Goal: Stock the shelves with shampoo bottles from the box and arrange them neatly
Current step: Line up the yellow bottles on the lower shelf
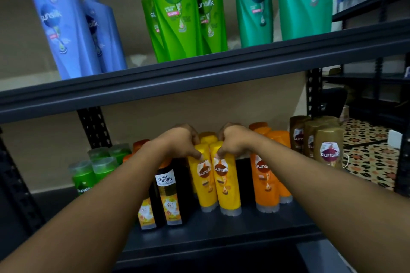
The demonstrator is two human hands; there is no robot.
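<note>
Two yellow Sunsilk bottles stand side by side on the lower shelf [221, 235], caps down. My left hand [180, 143] grips the top of the left yellow bottle [205, 184]. My right hand [233, 141] grips the top of the right yellow bottle [226, 186]. More yellow bottles stand behind them, partly hidden by my hands. Black Safi Shayla bottles [168, 193] stand just to the left, and orange Sunsilk bottles [266, 184] just to the right. The box is out of view.
Small green bottles [93, 168] stand at the lower shelf's left, brown and gold bottles [328, 150] at its right. The upper shelf [199, 73] carries large blue [66, 35], light green [175, 13] and teal [304, 0] pump bottles. A patterned tile floor [372, 153] lies to the right.
</note>
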